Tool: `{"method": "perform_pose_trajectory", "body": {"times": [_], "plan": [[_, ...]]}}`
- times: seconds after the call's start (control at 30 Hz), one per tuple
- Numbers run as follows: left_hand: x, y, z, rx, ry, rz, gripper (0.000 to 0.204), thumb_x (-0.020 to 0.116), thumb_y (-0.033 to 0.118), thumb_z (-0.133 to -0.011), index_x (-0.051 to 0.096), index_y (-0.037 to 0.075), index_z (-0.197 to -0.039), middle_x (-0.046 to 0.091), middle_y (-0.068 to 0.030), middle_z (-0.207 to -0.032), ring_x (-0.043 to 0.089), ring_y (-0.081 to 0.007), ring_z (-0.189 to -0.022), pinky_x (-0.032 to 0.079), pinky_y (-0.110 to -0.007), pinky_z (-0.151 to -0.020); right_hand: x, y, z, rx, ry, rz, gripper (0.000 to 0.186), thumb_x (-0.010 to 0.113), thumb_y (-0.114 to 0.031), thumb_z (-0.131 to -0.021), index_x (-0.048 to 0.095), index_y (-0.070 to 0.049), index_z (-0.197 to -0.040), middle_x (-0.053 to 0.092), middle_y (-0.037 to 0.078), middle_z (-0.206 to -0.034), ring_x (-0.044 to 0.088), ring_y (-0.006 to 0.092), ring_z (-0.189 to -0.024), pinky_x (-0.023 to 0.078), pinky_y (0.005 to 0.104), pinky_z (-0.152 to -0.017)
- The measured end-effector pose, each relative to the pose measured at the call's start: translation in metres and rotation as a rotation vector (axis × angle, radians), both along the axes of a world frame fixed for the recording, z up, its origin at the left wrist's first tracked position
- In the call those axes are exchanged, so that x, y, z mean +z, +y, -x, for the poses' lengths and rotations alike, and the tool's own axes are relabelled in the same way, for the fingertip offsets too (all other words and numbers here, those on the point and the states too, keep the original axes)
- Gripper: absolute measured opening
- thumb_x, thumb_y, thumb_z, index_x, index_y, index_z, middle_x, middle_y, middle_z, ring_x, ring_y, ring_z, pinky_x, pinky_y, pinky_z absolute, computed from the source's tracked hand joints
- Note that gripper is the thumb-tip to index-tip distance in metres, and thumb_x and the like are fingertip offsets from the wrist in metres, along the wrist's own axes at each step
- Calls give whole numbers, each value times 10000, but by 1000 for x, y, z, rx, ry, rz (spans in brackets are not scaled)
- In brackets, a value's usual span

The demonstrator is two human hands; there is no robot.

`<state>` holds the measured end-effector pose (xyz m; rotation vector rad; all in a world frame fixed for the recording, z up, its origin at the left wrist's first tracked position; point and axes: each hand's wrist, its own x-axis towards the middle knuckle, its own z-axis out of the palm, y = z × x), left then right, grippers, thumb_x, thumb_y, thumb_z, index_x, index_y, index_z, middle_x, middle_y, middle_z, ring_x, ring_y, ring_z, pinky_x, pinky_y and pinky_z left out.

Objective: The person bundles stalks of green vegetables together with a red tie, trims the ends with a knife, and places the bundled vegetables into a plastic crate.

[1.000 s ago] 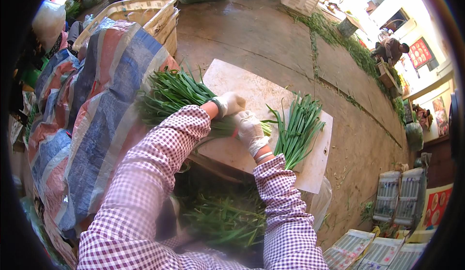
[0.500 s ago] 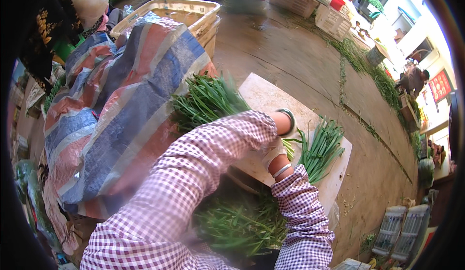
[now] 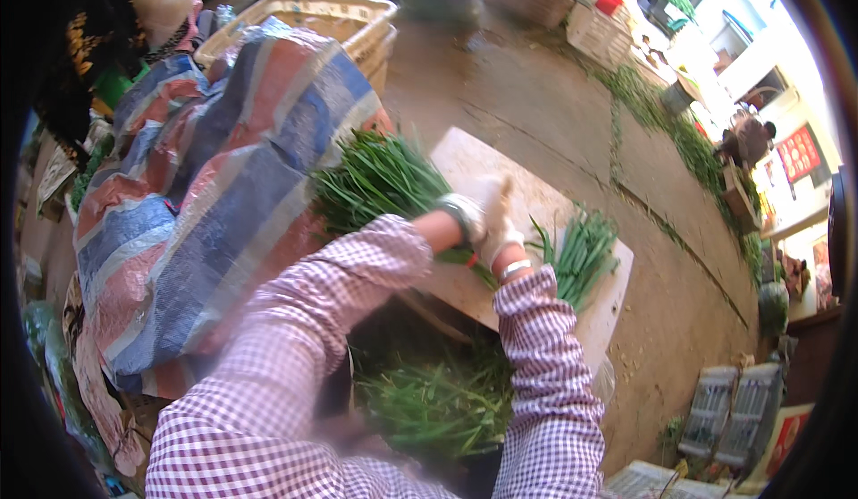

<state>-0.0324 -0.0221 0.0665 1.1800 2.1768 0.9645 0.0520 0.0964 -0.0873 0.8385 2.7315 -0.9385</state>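
Observation:
My left hand [image 3: 475,202], in a pale glove with a bracelet at the wrist, is over a whitish board [image 3: 556,208], blurred by motion. Close against it is my right hand [image 3: 499,238], also gloved, with a light band at the wrist. The fingers of both are smeared or hidden, so I cannot make out what they grip. A few green leaves show just below the hands. Left of my left hand lies a thick pile of long green leaves that look like garlic chives [image 3: 380,181]. A neater bunch of chives [image 3: 585,253] rests on the board beyond my right wrist.
Below the board are loose green trimmings [image 3: 438,410]. A red, white and blue striped sheet [image 3: 241,204] drapes at the left, before a cream plastic crate [image 3: 380,43]. Plant scraps [image 3: 626,97] lie along the floor, with tied white crates [image 3: 728,414] at lower right.
My left hand has swung left and up from near the right bunch, towards the pile's edge. My right hand has shifted slightly left and up. The whole view has moved a little.

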Motion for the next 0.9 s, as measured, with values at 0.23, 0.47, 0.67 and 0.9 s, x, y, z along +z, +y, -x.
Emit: {"method": "perform_pose_trajectory", "body": {"times": [0.23, 0.47, 0.67, 0.9], "plan": [[-61, -44, -2, 62, -166, -14, 323, 660, 344, -897, 710, 49, -1018, 738, -195, -999, 707, -350, -954, 539, -411, -832, 81, -3, 13, 340, -32, -100, 187, 626, -162, -868, 765, -101, -977, 754, 160, -1030, 718, 347, -976, 556, 394, -844], [-89, -36, -35, 71, -282, 137, 287, 669, 325, -903, 741, 74, -1022, 752, -159, -949, 720, -344, -883, 552, -429, -802, 103, 3, 23, 508, -316, -166, 267, 724, -151, -811, 759, -88, -1067, 755, 158, -1013, 721, 315, -953, 553, 390, -849], [-69, -28, -43, -12, 2, 256, 415, 708, 463, -891, 759, 98, -1081, 753, -166, -1031, 722, -348, -975, 563, -436, -853, 82, 16, 28, 441, -370, -189, 322, 685, -233, -863, 756, -74, -1134, 750, 169, -1083, 714, 319, -997, 553, 407, -865], [-70, -16, -46, 30, 48, 251, 407, 731, 453, -878, 764, 98, -1075, 751, -168, -1044, 721, -352, -984, 566, -428, -857, 69, 21, 22, -42, -261, 279, 332, 580, -255, -931, 743, -61, -1146, 737, 195, -1099, 699, 330, -959, 555, 478, -818]]}}
